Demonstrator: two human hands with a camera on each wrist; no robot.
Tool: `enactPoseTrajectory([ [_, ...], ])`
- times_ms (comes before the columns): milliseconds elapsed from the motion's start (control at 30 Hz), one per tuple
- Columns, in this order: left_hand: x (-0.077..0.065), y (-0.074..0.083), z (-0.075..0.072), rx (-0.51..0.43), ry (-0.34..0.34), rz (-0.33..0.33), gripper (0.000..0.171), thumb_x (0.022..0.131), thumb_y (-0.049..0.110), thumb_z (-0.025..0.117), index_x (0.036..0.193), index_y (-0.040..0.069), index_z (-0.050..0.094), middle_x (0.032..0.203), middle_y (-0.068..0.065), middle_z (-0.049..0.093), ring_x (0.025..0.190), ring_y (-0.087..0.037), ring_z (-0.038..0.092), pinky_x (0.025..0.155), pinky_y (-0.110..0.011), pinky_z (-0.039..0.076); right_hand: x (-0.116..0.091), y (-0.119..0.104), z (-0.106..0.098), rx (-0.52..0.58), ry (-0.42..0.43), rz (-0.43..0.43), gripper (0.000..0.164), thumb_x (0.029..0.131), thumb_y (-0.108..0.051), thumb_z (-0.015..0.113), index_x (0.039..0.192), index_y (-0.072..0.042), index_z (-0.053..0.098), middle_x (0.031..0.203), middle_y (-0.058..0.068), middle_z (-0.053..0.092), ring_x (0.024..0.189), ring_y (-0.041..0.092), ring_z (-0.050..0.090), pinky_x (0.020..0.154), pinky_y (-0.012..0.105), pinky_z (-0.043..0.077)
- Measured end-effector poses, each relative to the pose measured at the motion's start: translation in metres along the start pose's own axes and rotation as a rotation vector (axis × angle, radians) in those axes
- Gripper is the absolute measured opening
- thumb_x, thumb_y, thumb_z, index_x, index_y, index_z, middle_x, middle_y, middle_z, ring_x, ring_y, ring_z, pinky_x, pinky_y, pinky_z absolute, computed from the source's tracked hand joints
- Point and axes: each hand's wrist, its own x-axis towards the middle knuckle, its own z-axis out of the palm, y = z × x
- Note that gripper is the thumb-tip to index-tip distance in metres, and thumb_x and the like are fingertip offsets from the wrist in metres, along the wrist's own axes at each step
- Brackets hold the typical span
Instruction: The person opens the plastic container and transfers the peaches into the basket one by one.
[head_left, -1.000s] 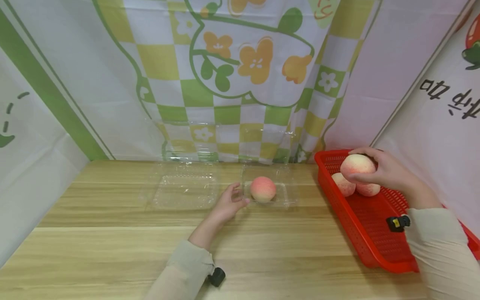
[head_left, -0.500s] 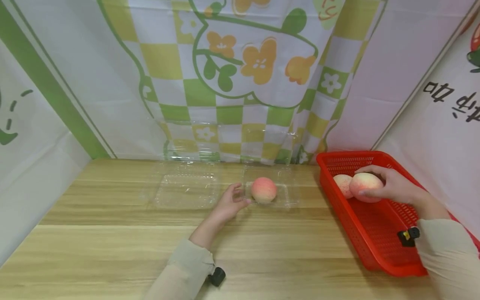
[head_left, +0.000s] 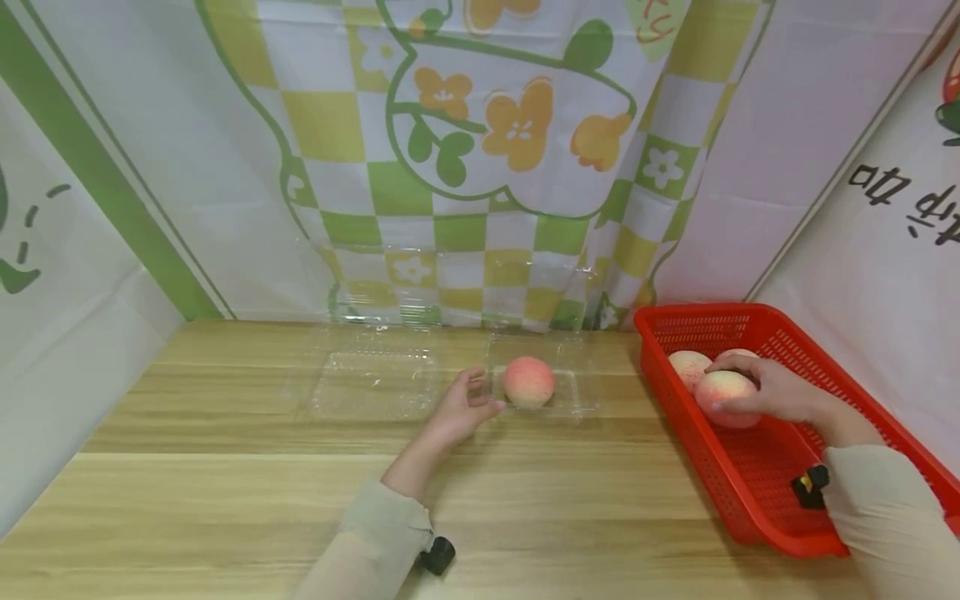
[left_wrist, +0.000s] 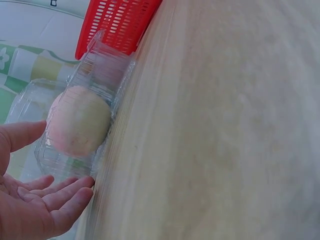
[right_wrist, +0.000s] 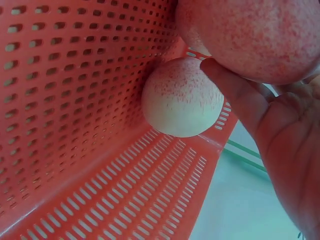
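Gripping a peach (head_left: 726, 397) inside the red basket (head_left: 757, 492), the right hand (head_left: 776, 388) curls its fingers round the fruit, with another peach (head_left: 687, 367) just beside it against the basket wall. Left of the basket, the left hand (head_left: 462, 407) lies with fingers relaxed beside the clear tray (head_left: 577, 392), which holds a third peach (head_left: 528, 382).

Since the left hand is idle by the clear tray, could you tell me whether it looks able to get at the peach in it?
Probably yes. The left hand lies open at the edge of the clear tray, whose lid stands raised behind it, and nothing lies between the fingers and the peach.
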Motion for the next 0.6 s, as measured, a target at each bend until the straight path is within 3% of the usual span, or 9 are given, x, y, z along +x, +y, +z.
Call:
enactPoseTrajectory([
  [400,0.0003,-0.0020,0.0003,-0.015,0.002,-0.003,0.071,0.091,0.013,0.070,0.150,0.001,0.032,0.152,-0.026,0.041,0.135,-0.045,0.047,0.111,-0.055,0.043,-0.0029,0.0038,0.0036,0.058,-0.190,0.068,0.054,0.086,-0.024,0.074,0.131,-0.001,0.055,0.123,0.016,0.059,0.093,-0.002,0.054,0.076,0.022,0.053],
  [600,-0.0001,-0.0009,0.0010,-0.010,0.009,0.005,0.070,0.090,0.011,0.070,0.148,-0.001,0.033,0.151,-0.027,0.041,0.134,-0.045,0.047,0.110,-0.055,0.044,-0.0016,0.0046,0.0070,0.086,-0.222,0.059,0.052,0.086,-0.022,0.074,0.129,0.000,0.056,0.124,0.016,0.058,0.094,-0.004,0.053,0.078,0.021,0.051],
])
